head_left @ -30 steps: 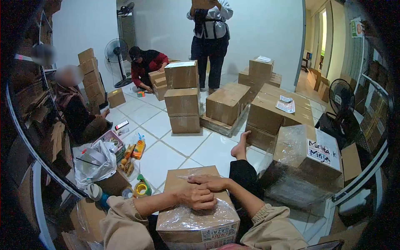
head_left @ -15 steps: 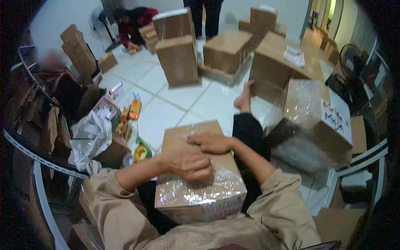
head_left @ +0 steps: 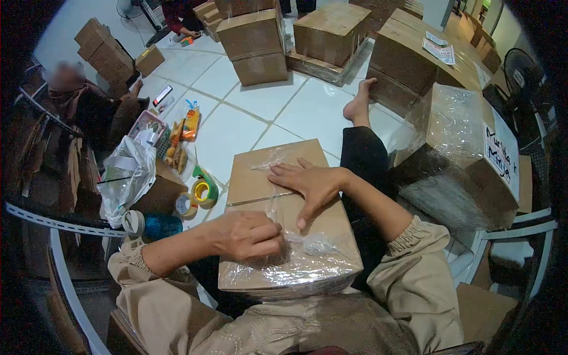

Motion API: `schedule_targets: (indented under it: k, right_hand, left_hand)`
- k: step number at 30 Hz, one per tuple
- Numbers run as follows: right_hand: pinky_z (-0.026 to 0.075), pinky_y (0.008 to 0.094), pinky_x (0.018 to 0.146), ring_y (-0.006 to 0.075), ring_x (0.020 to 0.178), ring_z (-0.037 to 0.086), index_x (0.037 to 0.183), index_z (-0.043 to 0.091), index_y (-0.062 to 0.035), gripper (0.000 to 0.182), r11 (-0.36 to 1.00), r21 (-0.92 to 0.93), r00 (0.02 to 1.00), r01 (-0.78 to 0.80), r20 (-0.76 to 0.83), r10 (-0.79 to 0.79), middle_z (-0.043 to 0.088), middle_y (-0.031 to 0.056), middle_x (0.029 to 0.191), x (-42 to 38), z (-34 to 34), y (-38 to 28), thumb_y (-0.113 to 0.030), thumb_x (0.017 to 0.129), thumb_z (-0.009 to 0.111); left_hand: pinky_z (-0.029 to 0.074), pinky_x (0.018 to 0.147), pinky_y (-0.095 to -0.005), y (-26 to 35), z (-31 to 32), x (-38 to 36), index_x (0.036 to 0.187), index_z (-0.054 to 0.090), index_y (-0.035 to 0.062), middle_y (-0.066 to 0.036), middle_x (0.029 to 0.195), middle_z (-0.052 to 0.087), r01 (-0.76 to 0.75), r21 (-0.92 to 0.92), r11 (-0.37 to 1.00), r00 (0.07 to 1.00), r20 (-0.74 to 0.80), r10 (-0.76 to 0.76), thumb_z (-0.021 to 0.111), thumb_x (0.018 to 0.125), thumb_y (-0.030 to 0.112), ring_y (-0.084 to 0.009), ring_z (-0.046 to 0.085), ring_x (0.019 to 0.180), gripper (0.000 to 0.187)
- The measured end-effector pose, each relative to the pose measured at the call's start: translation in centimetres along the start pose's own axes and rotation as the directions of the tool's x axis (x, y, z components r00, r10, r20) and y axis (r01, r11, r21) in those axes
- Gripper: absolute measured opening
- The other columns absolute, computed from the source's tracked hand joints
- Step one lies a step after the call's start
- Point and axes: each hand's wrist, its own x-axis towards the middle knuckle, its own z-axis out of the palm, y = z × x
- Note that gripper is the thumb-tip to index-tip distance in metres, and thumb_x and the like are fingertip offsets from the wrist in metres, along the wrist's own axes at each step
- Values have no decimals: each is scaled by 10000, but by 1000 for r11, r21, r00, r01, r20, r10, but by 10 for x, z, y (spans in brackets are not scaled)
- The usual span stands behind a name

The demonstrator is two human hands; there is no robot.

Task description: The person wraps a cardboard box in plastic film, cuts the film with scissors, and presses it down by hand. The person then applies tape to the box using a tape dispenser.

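A cardboard box [head_left: 250, 175] sits in my lap between my legs. Clear plastic wrap [head_left: 322, 267] covers its near part, wrinkled and shiny, and crumpled clear film also lies near the far end of the top. My left hand [head_left: 251, 235] is closed in a fist over the left of the box top, close to the middle seam; whatever its fingers hold is hidden. Flat on the top, right of the seam's middle, my right hand [head_left: 312, 188] has its fingers and thumb spread and presses on the cardboard.
Tape rolls [head_left: 203, 192], a blue bottle [head_left: 163, 226] and a white plastic bag [head_left: 127, 177] lie at left. A wrapped box [head_left: 458, 127] stands at right. More boxes [head_left: 331, 35] and a fan [head_left: 523, 77] are farther off. A seated person [head_left: 89, 112] is at left.
My view has tipped downward. My right hand has spread out flat on the box. The left fist has shifted left and toward me across the top.
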Motion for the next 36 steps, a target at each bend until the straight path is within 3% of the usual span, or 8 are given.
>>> schedule_targets:
  k: [4, 11, 18, 22, 24, 27, 32, 36]
  right_hand:
    - [16, 585, 1041, 386, 1348, 50, 1364, 107, 92, 1413, 986, -134, 988, -96, 108, 111, 67, 312, 1421, 3, -5, -24, -791, 395, 636]
    - [27, 609, 1028, 423, 1334, 74, 1352, 102, 112, 1440, 974, -200, 990, -109, 70, 125, 85, 344, 1401, 3, -1, -28, -772, 367, 669]
    - [23, 600, 1036, 422, 1335, 69, 1349, 113, 116, 1438, 975, -196, 993, -100, 35, 108, 88, 342, 1401, 3, 5, -25, -779, 368, 663]
    - [35, 594, 1040, 416, 1336, 75, 1348, 116, 118, 1427, 982, -160, 995, -95, 14, 98, 97, 340, 1400, 1, 6, -25, -770, 376, 668]
    - [41, 593, 1041, 415, 1335, 79, 1347, 118, 119, 1423, 984, -152, 995, -93, 9, 95, 101, 339, 1400, 1, 5, -25, -768, 380, 669]
    - [53, 591, 1042, 417, 1333, 90, 1345, 129, 116, 1411, 983, -164, 996, -87, 4, 89, 109, 336, 1400, 2, 6, -24, -766, 387, 670]
    - [65, 582, 1046, 420, 1330, 105, 1348, 149, 103, 1392, 984, -156, 996, -90, -41, 85, 128, 329, 1400, 1, 11, -21, -770, 394, 665]
    - [63, 582, 1047, 417, 1332, 99, 1353, 143, 96, 1386, 986, -131, 995, -102, -34, 99, 127, 324, 1403, 0, 9, -21, -770, 403, 661]
  left_hand:
    - [457, 586, -303, 7, 9, -4, 844, 533, 29, -82, 817, 520, 132, -176, 975, 991, 31, -129, 584, 697, 143, -209, 554, 676, 193]
    - [421, 693, -355, 1, -4, -6, 877, 605, 60, -59, 874, 575, 360, -520, 774, 908, 5, -419, 630, 758, 154, -227, 532, 797, 154]
    - [409, 726, -347, 8, 9, -13, 866, 611, 45, -78, 879, 581, 264, -564, 782, 944, -15, -329, 624, 777, 128, -239, 523, 814, 123]
    - [422, 722, -329, 17, -3, -10, 801, 575, 19, -105, 861, 567, 379, -678, 630, 822, -65, -565, 619, 792, 167, -236, 542, 817, 154]
    - [447, 638, -330, 29, -16, -4, 764, 549, 10, -121, 781, 570, 700, -550, 456, 573, 51, -818, 619, 786, 202, -256, 574, 733, 206]
    - [449, 538, -355, 51, -14, 12, 752, 542, 3, -141, 683, 559, 888, -185, 421, 445, 119, -887, 604, 781, 207, -287, 579, 603, 215]
    - [459, 523, -360, 50, -1, 12, 737, 569, -22, -157, 614, 570, 854, -233, 466, 494, 76, -866, 613, 781, 155, -287, 580, 537, 188]
    - [442, 505, -265, 55, 3, 17, 790, 601, -15, -137, 614, 585, 801, -484, 353, 354, -93, -931, 588, 777, 15, -179, 579, 531, 35]
